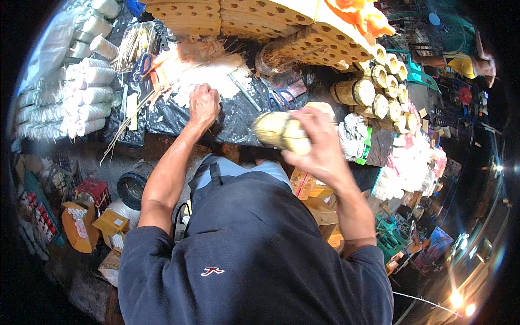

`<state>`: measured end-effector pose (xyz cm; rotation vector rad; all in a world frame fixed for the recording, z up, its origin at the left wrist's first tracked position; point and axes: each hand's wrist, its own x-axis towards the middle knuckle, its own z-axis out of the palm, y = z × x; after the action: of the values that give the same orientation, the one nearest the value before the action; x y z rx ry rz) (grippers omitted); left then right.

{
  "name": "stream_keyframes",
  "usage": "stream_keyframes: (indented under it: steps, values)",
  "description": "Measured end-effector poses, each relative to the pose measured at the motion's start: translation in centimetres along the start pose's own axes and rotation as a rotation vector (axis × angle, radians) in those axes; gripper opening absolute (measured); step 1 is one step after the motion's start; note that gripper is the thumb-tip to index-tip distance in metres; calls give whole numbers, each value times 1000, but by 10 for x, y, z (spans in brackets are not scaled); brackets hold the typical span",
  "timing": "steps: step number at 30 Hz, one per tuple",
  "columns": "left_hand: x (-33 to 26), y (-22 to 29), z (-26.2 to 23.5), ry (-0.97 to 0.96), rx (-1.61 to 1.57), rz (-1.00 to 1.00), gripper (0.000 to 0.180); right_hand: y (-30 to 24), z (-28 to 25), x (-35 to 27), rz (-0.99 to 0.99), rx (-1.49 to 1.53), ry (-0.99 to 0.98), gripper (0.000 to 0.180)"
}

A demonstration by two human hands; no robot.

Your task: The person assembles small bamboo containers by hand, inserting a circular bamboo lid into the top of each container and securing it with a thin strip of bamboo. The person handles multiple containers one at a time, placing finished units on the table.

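Over the black plastic-covered bench, my right hand (314, 135) grips a pale yellow bamboo-like cylinder (272, 129) with a dark band; it is tilted and blurred by motion. Another pale round end (320, 107) shows just beyond that hand. At the edge of a heap of white, fluffy-looking material (189, 67) rests my left hand (205, 104), its fingers curled in and whatever they hold hidden. Between the hands and a little farther off lies a thin grey rod (245, 92). Blue-handled scissors (281, 98) are beyond the cylinder.
Similar banded cylinders (353, 92) are stacked at the right. Yellow blocks full of holes (260, 24) line the far side, next to a round container (273, 59). At the left stand white twine spools (97, 76), thin sticks (132, 46) and more scissors (142, 66).
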<state>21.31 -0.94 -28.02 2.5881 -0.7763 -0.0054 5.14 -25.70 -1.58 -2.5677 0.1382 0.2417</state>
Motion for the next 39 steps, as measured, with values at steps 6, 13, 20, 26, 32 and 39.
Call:
stream_keyframes:
  steps: [6,13,20,26,32,39]
  values:
    - [6,-14,-9,-19,-84,-68,16,-17,108,32,-66,-52,68,78]
    - [10,-16,-1,-96,-89,-43,15,-26,133,45,-62,-166,94,84]
    - [10,-23,-9,-65,-116,-91,14,-28,135,49,-47,-157,117,89]
    - [8,3,-78,-103,-425,-210,16,-16,114,34,-103,-29,369,83]
    - [-16,79,-163,-316,-953,-74,14,-34,106,28,256,1143,166,26]
    - [-40,82,-148,-472,-1207,-285,16,-8,106,32,318,1261,354,16]
